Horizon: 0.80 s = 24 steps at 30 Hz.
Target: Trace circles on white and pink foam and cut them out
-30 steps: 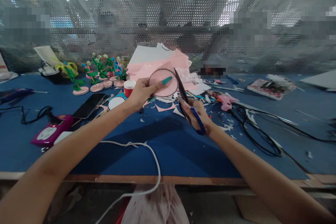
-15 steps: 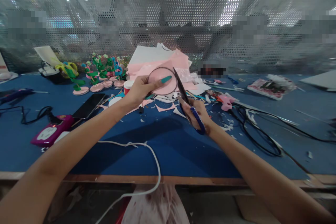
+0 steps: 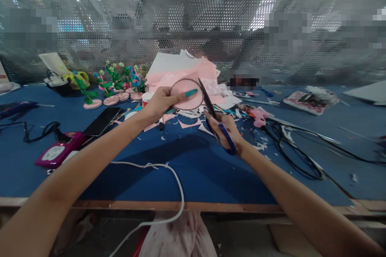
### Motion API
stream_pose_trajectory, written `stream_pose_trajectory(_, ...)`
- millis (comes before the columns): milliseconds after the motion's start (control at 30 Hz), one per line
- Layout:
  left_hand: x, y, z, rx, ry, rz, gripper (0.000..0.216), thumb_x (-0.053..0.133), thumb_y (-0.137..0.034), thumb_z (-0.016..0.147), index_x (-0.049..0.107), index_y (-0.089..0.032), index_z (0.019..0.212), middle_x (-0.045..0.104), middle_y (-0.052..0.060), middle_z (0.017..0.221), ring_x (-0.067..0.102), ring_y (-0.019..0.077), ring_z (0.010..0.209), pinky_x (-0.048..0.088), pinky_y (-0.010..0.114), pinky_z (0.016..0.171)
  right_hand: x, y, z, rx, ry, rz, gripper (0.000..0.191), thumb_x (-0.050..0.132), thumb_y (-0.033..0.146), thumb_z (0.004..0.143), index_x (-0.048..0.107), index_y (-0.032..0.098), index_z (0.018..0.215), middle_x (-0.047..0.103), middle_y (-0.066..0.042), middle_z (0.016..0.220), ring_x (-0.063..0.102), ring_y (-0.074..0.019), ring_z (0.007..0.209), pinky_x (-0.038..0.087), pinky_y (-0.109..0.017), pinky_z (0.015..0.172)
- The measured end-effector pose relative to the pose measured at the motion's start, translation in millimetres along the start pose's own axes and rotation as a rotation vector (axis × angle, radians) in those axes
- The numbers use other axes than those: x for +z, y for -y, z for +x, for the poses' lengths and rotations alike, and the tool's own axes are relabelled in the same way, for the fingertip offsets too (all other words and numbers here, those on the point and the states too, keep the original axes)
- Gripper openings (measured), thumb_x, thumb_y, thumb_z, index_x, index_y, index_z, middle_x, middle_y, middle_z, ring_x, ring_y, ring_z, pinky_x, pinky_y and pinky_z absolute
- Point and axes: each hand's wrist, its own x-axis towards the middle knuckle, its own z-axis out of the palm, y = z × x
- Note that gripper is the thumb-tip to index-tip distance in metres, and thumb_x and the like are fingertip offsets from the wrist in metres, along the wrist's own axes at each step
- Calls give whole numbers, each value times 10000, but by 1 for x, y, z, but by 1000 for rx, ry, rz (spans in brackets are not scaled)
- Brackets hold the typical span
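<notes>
Between the thumb and fingers of my left hand (image 3: 164, 104) is a round pink paper disc (image 3: 183, 102) with a dark outline along its rim. The thumb, with a long teal nail, lies flat across its face. My right hand (image 3: 226, 128) is wrapped round the blue handles of a pair of scissors (image 3: 209, 98). Their dark blades point up and slightly left, right beside the disc's right edge; I cannot tell whether they touch it. Behind both hands rises a heap of pink and white paper sheets (image 3: 181, 66).
Small flower models (image 3: 111, 99) on pink round bases stand at the left. Nearer are a black phone (image 3: 101, 121) and a purple power socket (image 3: 62, 150). A pink glue gun (image 3: 258, 116) with black cable lies right. A white cable (image 3: 177, 180) hangs over the table edge. Paper scraps litter the middle.
Almost nothing differs. The disc sits very slightly lower in the view, while both hands keep the same hold.
</notes>
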Motion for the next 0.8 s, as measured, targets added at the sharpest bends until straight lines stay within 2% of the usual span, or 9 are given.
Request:
stream_pose_trajectory(333,-1,-2,0,11,4,15,372,851,-363,675,572,-145,559,430,-56,478,366,24,439,256,211,428,1,1,-2,23,17,32,599,413,764,830,382,221,577,347,15,483,338,-112,480,244,-261,436)
stream_pose_trajectory(600,1,-10,-3,-54,37,33,479,847,-288,673,457,-137,440,350,-73,431,276,1,405,162,208,401,1,2,-1,30,35,7,588,424,747,837,391,223,572,393,-3,501,392,-126,504,293,-262,454)
stream_pose_trajectory(800,0,-10,-2,-62,59,-4,427,833,-225,681,485,-129,454,389,-61,458,319,5,419,203,201,412,-1,1,-1,26,30,26,580,457,721,845,365,222,563,368,4,495,383,-124,520,269,-265,465)
